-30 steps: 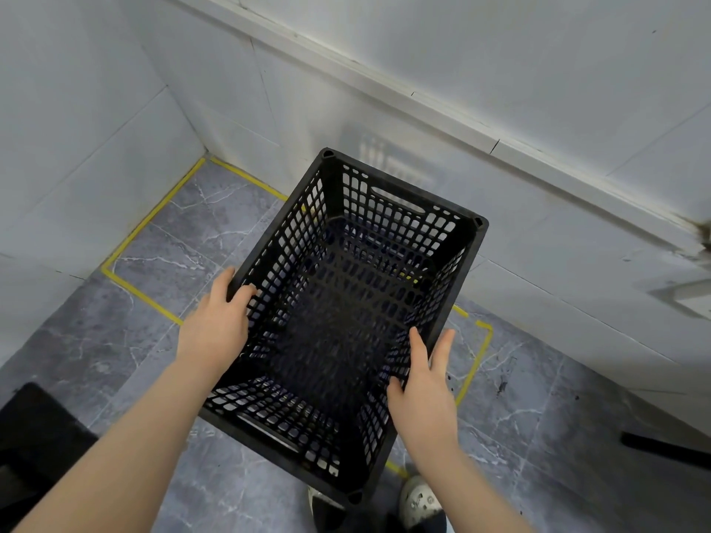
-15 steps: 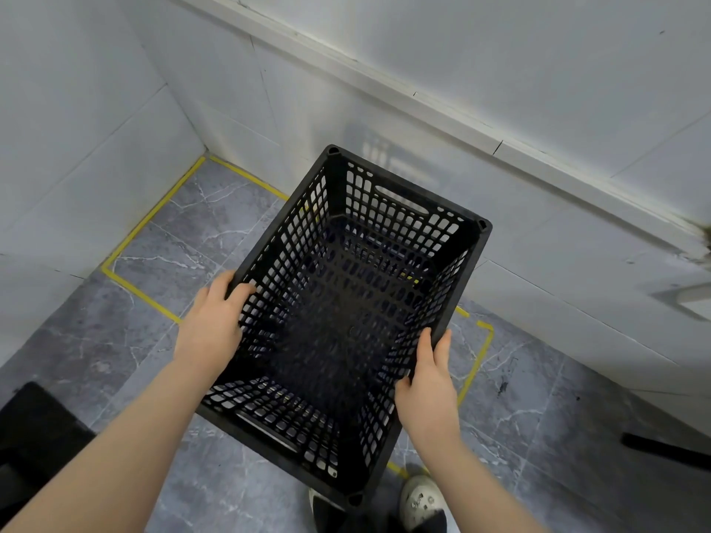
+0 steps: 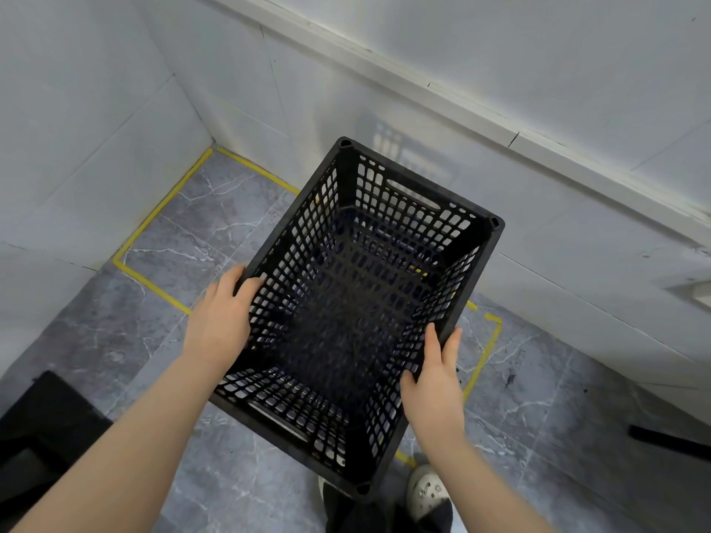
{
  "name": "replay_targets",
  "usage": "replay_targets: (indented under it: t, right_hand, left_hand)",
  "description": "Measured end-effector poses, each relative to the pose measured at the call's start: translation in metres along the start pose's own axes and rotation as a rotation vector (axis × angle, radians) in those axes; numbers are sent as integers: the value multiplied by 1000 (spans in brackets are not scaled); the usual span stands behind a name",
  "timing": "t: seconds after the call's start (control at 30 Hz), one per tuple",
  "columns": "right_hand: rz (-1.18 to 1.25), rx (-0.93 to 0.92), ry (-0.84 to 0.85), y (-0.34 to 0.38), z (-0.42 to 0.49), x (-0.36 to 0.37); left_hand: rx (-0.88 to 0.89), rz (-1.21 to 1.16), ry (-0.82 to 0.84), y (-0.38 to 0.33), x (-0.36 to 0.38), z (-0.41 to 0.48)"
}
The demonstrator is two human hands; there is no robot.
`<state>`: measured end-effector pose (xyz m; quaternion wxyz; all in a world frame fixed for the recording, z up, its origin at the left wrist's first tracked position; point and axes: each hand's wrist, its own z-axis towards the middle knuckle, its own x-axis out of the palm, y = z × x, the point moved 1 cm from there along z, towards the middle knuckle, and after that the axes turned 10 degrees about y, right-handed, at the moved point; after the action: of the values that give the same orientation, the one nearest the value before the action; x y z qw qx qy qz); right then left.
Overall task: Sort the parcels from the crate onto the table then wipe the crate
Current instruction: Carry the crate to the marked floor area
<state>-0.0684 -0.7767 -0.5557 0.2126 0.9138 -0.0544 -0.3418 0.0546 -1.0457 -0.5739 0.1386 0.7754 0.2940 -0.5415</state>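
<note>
1. Gripping the black mesh crate [image 3: 346,321] by both long sides, the person holds it in the middle of the frame, open top toward the camera.
2. The left hand [image 3: 221,321] sits on the crate's left rim, left of centre. Its fingers [image 3: 234,273] curl round the edge, close together.
3. The right hand [image 3: 433,382] clamps the right wall, lower right of centre. Its fingers [image 3: 431,340] lie nearly straight and pressed together along the rim, and the thumb hooks inside the wall.
4. The crate's far end wall, toward the top of the frame, has a long handle slot [image 3: 413,194]. The perforated bottom is in plain view.
5. Beneath the crate lies a grey marbled tile floor [image 3: 115,332]. It is marked with a rectangle of yellow tape [image 3: 154,221], which the crate partly covers.
6. White tiled walls [image 3: 96,109] fill the top and left of the frame, and a white ledge [image 3: 423,90] crosses the upper right diagonally.
7. At the bottom edge, just beside the crate's near corner, a pale shoe [image 3: 427,494] shows.
8. A black object [image 3: 38,417] sits in the lower left corner and a black bar [image 3: 669,440] at the right edge. I cannot tell what either is.
</note>
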Motion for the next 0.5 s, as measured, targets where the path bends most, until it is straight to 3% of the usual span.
replay_targets:
  t: [0.5]
  right_hand:
    - [44, 30, 12, -11, -1, -1]
  left_hand:
    - [-51, -17, 47, -6, 4, -7]
